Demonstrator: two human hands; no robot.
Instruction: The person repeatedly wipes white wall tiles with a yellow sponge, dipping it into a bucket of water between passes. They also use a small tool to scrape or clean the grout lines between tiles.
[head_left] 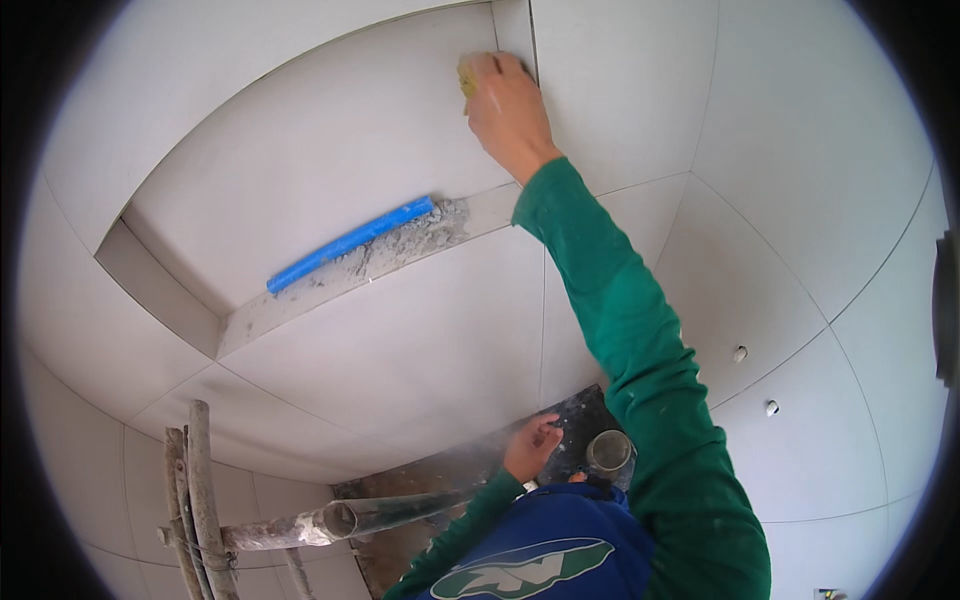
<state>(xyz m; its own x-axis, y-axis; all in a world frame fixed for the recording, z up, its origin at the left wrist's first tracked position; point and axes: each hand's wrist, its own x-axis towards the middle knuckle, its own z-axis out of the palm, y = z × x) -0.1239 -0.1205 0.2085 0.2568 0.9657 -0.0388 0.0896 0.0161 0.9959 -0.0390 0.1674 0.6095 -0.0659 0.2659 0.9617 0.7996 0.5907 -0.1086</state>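
Your right hand (508, 105) holds a sponge (467, 82) at the right end of the wall niche (320, 140); to its lower left, a pipe (350, 243) lies on the niche's ledge (492, 208), with rubble (425, 228) alongside. Below, your left hand (533, 448) sits between the poles (203, 480) on the left and a bucket (608, 434) near its right.

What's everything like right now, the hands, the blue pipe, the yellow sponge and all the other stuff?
Right hand: raised, closed on the sponge
Yellow sponge: gripped, mostly covered
Left hand: lowered, fingers loosely bent, nothing seen in it
Blue pipe: lying along the ledge
Grey debris: crumbly, scattered
Bucket: open-topped, contents unclear
Upright pole: stained
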